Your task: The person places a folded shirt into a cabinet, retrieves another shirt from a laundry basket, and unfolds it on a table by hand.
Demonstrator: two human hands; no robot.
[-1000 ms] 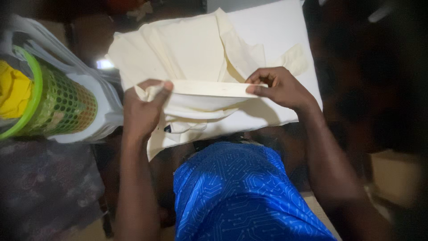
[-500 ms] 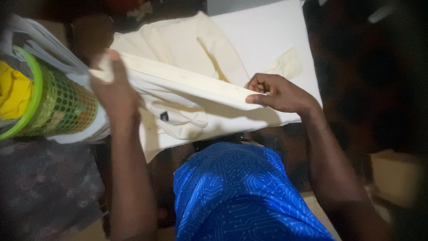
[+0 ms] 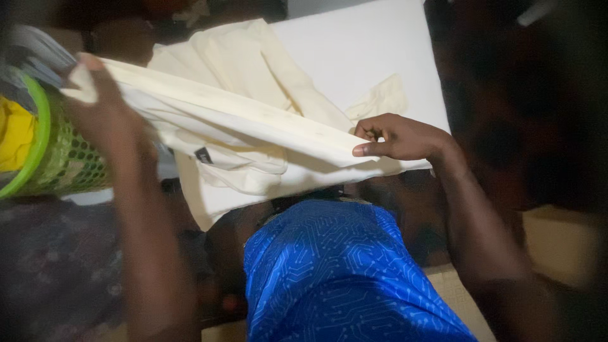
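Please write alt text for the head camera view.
Two hands stretch a cream garment taut over a white table: left hand raised, right hand pinching low. A green basket stands left.

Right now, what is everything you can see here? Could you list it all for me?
cream garment: one, pale cream, spread over the white surface, one edge pulled taut between both hands
dark tag: one, small, dark, on a lower fold of the garment
white surface: one, white, flat, under the garment at top centre
green basket: one, green mesh with a bright green rim, far left
yellow cloth: one, yellow, inside the basket
blue patterned clothing: one, blue with pale line pattern, worn by the person, bottom centre
left hand: grips the garment's edge at upper left, in front of the basket
right hand: pinches the same edge at centre right
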